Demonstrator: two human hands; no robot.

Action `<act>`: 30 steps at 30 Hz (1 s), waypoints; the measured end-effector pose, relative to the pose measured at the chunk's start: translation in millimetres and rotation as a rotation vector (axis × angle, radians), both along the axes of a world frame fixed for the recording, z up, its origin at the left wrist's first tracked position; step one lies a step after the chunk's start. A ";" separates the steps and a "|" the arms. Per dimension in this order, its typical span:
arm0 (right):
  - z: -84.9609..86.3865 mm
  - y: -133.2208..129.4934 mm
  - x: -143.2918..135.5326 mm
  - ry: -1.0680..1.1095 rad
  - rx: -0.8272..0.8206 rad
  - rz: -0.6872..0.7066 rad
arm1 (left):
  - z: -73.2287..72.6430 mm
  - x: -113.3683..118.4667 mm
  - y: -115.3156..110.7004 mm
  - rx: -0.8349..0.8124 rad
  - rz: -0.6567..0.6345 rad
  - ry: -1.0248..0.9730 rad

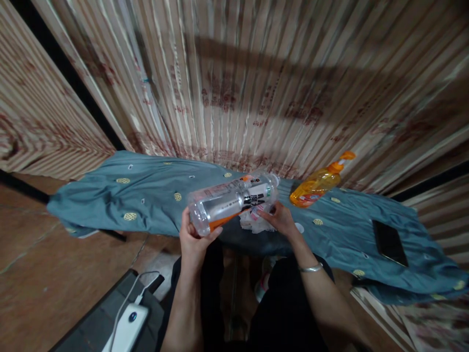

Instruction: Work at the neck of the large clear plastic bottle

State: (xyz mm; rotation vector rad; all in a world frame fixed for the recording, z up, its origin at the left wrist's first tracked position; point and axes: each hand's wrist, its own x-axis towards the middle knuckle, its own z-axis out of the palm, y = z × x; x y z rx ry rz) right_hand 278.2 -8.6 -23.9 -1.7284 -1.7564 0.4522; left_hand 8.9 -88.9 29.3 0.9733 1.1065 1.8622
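A large clear plastic bottle (223, 200) with a silver, black and orange label is held lying tilted above the cloth, its neck end towards the right. My left hand (194, 239) is closed around the base end, thumb on the near side. My right hand (282, 220) is at the neck end, pinching a crumpled translucent wrapper (254, 221) with pink print just below the bottle. Whether its fingertips also touch the bottle, I cannot tell. To the right, an orange pump bottle (317, 187) leans over on the cloth. A small white disc (299, 228) shows beside my right wrist.
A teal cloth with yellow motifs (157, 181) covers the narrow table. A dark phone (390, 242) lies at its right. Striped curtain (234, 98) hangs behind. At lower left, a white power bank (128, 322) with a cable rests on a dark surface.
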 end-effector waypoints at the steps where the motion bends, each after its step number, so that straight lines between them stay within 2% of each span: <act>1: 0.1 -0.7 -0.8 0.004 -0.004 -0.005 | -1.0 -0.3 0.0 -0.003 0.003 -0.005; 8: 0.3 -5.3 -6.2 0.060 0.014 -0.029 | -8.5 -0.4 1.8 -0.011 -0.015 -0.027; 14: 2.0 -5.9 -4.7 0.075 -0.006 -0.007 | -7.6 0.3 4.7 -0.013 -0.050 -0.076; 19: 17.9 -6.1 -2.9 0.013 -0.041 0.002 | -5.3 -0.2 7.3 -0.033 -0.063 -0.130; 24: 38.0 -5.5 4.2 -0.032 -0.071 0.069 | -3.8 0.3 8.8 -0.012 -0.064 -0.096; 30: 38.4 -2.4 12.4 -0.014 -0.058 0.082 | -3.4 -2.9 9.1 0.006 -0.074 -0.104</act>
